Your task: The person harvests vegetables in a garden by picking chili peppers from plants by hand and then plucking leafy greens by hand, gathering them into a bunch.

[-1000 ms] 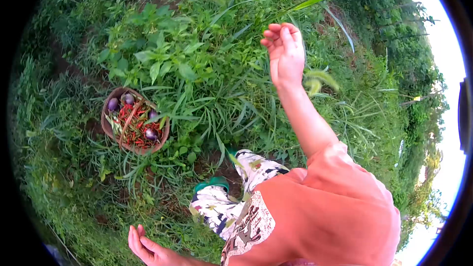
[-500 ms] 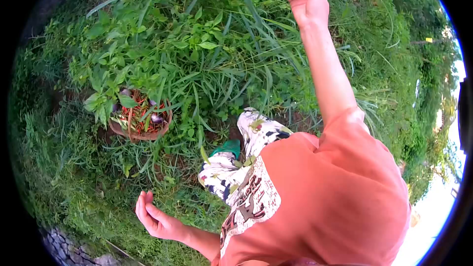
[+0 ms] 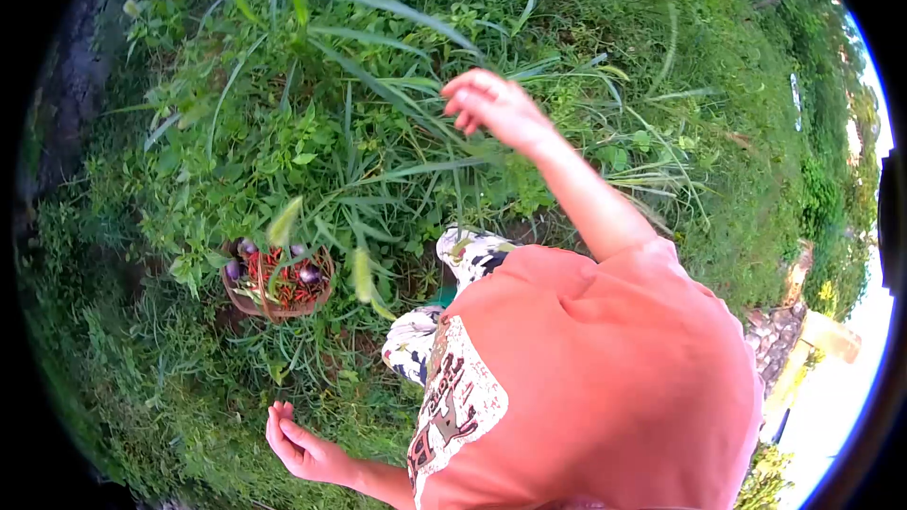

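Note:
My right hand [image 3: 496,111] reaches out over tall grass blades [image 3: 392,14], with loosely bent fingers slightly apart. No object shows in it, though its palm side is partly hidden. Low in the view, my left hand [image 3: 307,449] hangs over the weeds, thumb apart from loosely curved fingers, holding nothing visible. Between the hands, farther left, a woven basket [image 3: 248,302] with a handle stands on the ground. It holds red chili peppers [image 3: 283,276], some pale green ones, and several purple eggplants [image 3: 310,274].
Leafy plants [image 3: 302,146] and weeds grow thickly around the basket. Two grass seed heads [image 3: 363,274] stick up near the camera. My knees in patterned trousers [image 3: 411,345] are bent beside the basket. A stone wall [image 3: 773,345] and bright ground lie at far right.
My right hand has come down and left from the upper edge; the grass leaf seen at its fingers no longer shows there. My left hand keeps its shape. The view has shifted.

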{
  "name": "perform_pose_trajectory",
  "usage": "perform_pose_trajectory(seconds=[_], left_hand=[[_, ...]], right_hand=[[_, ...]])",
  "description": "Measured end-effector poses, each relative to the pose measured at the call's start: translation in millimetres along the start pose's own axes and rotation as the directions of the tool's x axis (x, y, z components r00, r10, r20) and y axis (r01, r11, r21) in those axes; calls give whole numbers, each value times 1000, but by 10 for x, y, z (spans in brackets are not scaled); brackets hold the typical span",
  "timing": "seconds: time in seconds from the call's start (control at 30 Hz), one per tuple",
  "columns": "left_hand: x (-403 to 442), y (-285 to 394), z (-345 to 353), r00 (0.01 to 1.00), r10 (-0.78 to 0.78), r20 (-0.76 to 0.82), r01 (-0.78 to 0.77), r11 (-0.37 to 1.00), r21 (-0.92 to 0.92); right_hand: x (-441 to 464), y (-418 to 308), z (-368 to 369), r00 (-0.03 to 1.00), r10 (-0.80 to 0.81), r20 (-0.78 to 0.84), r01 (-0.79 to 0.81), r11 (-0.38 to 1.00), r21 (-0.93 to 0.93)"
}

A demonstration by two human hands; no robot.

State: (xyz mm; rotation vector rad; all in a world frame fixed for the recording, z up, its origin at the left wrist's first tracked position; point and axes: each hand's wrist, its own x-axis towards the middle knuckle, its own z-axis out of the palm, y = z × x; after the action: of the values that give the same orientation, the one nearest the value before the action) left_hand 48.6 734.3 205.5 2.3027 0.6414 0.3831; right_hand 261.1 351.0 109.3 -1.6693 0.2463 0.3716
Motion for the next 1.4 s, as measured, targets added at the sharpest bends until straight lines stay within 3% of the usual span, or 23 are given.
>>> perform_pose_trajectory(seconds=[0.07,0.13,0.17,0.2,0.3,0.37,0.5,0.6,0.67,0.77,1.0,1.1,1.13,1.2,1.27,1.33,1.4], left_hand=[[-27,146,-82,1000,26,-14,-26,1000,8],[-75,315,-191,996,58,-74,-53,996,67],[-139,367,-268,992,87,-91,-79,993,91],[-168,411,-332,990,93,-104,-82,991,104],[-348,505,-525,971,143,-193,-111,979,169],[-517,528,-679,956,139,-260,-94,980,178],[-864,387,-1013,882,97,-460,13,973,230],[-1378,208,-1410,794,128,-594,154,904,400],[-1895,-212,-1785,697,112,-709,319,836,446],[-2709,-126,-1961,487,25,-873,540,777,323],[-3987,83,-2131,-30,-56,-998,792,608,-58],[-4416,71,-2257,-301,-183,-936,697,628,-347],[-4479,28,-2304,-337,-170,-926,704,607,-368],[-4701,-203,-2392,-505,-299,-810,219,863,-456],[-4906,-495,-2459,-567,-436,-699,-71,871,-486],[-5148,-925,-2730,-581,-526,-621,-204,833,-515],[-5291,-1409,-2853,-619,-506,-601,-93,806,-584]], right_hand=[[-180,97,346,975,-45,218,84,981,-175],[-321,203,699,907,-95,410,176,971,-165],[-427,197,818,825,-242,511,367,917,-159],[-497,130,941,767,-233,598,390,909,-146],[-618,-46,1119,563,-260,784,470,882,-46],[-634,-257,1117,507,-267,819,527,849,-50],[-579,-553,1072,592,-276,757,525,845,-102],[-582,-324,1152,750,-175,638,332,934,-134],[-663,-191,1409,771,-135,622,306,936,-176],[-764,-274,1564,697,-154,700,384,905,-182],[-1382,-748,2534,360,-172,917,548,834,-58],[-1730,-885,2975,242,-139,960,658,751,-57],[-1804,-916,3133,201,-125,972,665,746,-42],[-1950,-857,3419,126,-23,992,686,724,-70],[-2080,-746,3699,94,45,995,674,732,-97],[-2367,-651,4011,19,130,991,739,666,-102],[-2564,-479,4324,-9,201,980,758,640,-124]])
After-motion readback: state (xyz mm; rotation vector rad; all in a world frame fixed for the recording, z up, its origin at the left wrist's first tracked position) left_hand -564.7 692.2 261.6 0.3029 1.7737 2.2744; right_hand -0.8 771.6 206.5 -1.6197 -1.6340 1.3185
